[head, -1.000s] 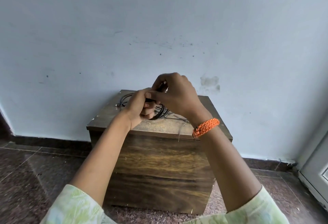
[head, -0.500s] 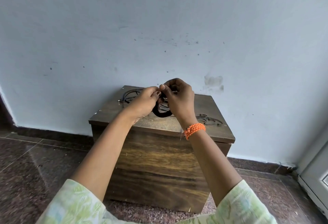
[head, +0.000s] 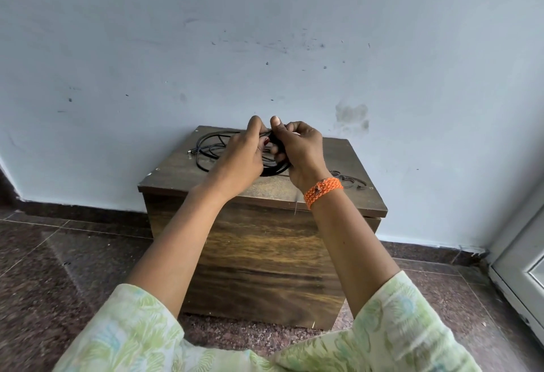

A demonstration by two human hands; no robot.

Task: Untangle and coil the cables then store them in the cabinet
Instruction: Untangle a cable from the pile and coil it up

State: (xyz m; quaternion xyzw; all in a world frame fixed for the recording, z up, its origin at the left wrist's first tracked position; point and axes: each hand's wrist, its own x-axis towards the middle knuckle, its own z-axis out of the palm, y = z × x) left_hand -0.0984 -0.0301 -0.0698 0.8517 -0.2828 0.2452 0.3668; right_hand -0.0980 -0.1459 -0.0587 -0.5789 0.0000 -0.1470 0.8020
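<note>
Here, two pale green sleeves [head: 123, 333] reach forward over a wooden cabinet [head: 265, 259]. Above its top, the left hand [head: 238, 159] and right hand [head: 300, 151] meet, fingers curled, pinching a black coil [head: 273, 169] between them. Left of the hands, loose cable [head: 210, 148] lies on the cabinet top; right of them, a thin cord [head: 348, 181].

The cabinet [head: 259, 251] looks like dark wood veneer with a strong grain, matt, and its top is dull and a little dusty. The black cables [head: 212, 148] have a smooth, slightly shiny plastic coat. The bracelet [head: 322, 190] is orange braided thread, rough. The sleeves [head: 132, 333] are thin printed cloth. The wall [head: 265, 33] is matt paint with marks; the floor [head: 53, 268] is polished speckled stone.
</note>
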